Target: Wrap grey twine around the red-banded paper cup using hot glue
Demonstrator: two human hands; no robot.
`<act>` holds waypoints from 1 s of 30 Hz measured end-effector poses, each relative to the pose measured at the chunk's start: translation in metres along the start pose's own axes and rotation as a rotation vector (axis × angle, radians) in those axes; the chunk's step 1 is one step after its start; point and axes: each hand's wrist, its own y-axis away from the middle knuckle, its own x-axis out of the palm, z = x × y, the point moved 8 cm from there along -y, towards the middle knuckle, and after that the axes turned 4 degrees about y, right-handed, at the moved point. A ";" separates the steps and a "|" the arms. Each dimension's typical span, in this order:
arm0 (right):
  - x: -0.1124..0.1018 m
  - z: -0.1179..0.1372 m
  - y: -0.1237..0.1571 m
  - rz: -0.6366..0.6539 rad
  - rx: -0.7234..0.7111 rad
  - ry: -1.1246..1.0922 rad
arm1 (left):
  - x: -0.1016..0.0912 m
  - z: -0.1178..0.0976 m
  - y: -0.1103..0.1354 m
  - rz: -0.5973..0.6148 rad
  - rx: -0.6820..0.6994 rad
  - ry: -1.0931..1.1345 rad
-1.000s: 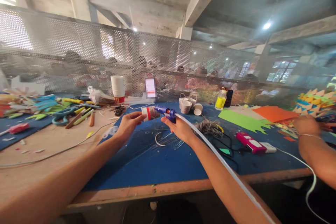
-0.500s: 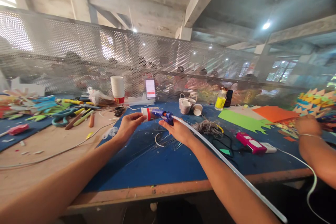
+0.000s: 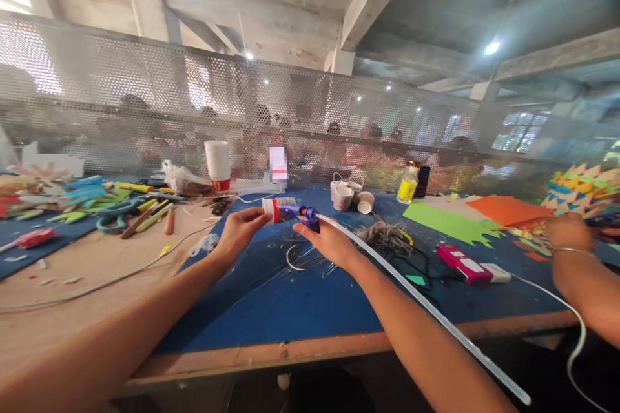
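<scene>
Above the blue mat, my left hand (image 3: 241, 229) is closed around the end of a white paper cup (image 3: 268, 208) with a red band, lying sideways in the air. My right hand (image 3: 327, 240) is wrapped around a blue hot glue gun (image 3: 293, 210), its front end against or just beside the cup. Whether the nozzle touches the cup, I cannot tell. A long translucent glue stick (image 3: 416, 290) runs out of the gun's back and over my right forearm. Below the hands a thin white curved strip (image 3: 293, 259) rests on the mat (image 3: 271, 310).
Behind stand stacked paper cups (image 3: 217, 161), several small decorated cups (image 3: 343, 195) and a yellow-labelled bottle (image 3: 407, 182). Scissors (image 3: 115, 214) lie left. A twine bundle (image 3: 382, 237), pink power strip (image 3: 464, 264) and green paper (image 3: 448, 222) lie right, near another person's hand (image 3: 569, 232).
</scene>
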 end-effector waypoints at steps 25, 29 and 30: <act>-0.002 -0.004 -0.003 -0.058 -0.021 0.086 | 0.003 -0.004 0.001 0.021 0.019 -0.030; -0.001 -0.005 -0.003 -0.061 -0.024 0.072 | 0.003 -0.001 0.000 0.036 0.010 -0.037; -0.001 -0.005 -0.003 -0.062 -0.024 0.068 | 0.003 0.000 0.000 0.040 0.011 -0.036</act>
